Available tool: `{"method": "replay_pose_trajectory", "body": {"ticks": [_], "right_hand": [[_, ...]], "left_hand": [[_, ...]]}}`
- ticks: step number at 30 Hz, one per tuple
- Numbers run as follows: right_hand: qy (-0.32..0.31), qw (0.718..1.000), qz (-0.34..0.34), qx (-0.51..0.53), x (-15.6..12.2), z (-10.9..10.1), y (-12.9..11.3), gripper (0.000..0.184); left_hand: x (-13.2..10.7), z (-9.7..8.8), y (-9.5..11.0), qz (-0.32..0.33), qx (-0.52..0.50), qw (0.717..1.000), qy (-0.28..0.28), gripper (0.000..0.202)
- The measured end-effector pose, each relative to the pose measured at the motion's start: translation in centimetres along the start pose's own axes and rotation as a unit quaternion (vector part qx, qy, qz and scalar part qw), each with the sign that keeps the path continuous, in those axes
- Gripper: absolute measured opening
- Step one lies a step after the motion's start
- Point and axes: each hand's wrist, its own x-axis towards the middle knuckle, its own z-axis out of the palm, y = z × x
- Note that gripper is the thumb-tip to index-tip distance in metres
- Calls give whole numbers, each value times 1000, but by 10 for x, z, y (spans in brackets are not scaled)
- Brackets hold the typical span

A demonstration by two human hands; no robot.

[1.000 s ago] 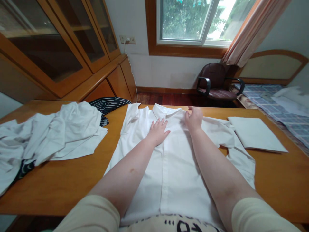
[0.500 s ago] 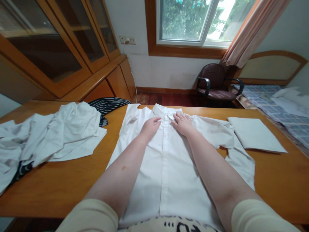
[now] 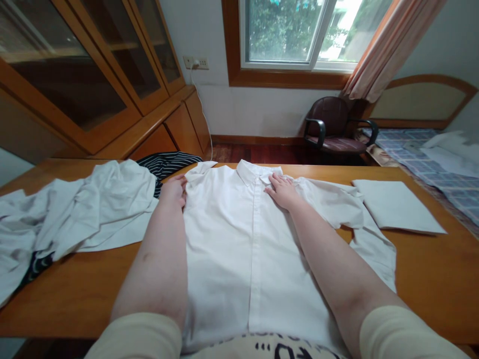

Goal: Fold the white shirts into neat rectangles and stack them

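A white button-up shirt (image 3: 220, 239) lies front up across the table, its collar at the far side and its button strip running toward me. At the shirt's left side, just below the shoulder, my left hand (image 3: 173, 191) has its fingers curled on the edge of the cloth. My right hand (image 3: 283, 190) rests flat on the upper chest beside the collar (image 3: 247, 172), fingers stretched out. The sleeve (image 3: 337, 199) on the right spreads over the table and bends toward me. The left sleeve is mostly hidden.
On the wooden table (image 3: 86, 289), a heap of white clothes (image 3: 116, 199) lies left, with a black striped cloth (image 3: 168, 162) behind it. A folded white garment (image 3: 400, 205) lies right. Beyond stand a cabinet (image 3: 157, 144), an armchair (image 3: 333, 124) and a bed (image 3: 422, 154).
My left hand has moved left from the button strip near the collar to the shirt's left edge. My right hand has stayed in place on the chest.
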Motion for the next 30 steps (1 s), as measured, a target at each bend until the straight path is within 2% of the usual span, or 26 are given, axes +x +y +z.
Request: {"method": "replay_pose_trajectory", "body": {"ticks": [3,6,8,12,18,20,23,28,30], "right_hand": [[2,1000,2,4,0,1,0,60],[1,1000,4,7,0,0,1,59],[1,1000,3,9,0,0,0,59],[1,1000,2,9,-1,-1,0,59],[1,1000,3,11,0,-2,-1,59],[3,1000,2,10,0,-2,0,60],[3,1000,1,8,0,-1,0,60],[1,1000,0,5,1,1,2,59],[2,1000,0,7,1,1,2,59]], "left_hand": [[-4,-1,0,-86,-60,990,-99,22],[-9,-1,1,-184,-109,956,-201,16],[-14,0,1,-210,-119,939,-246,17],[-21,4,3,-174,-156,937,-259,23],[-27,5,6,11,-222,941,-254,39],[-27,4,7,41,-241,938,-247,39],[-25,1,10,20,-285,926,-248,31],[-23,-1,16,-59,-341,884,-316,39],[-23,-1,18,-48,-358,884,-298,37]]}}
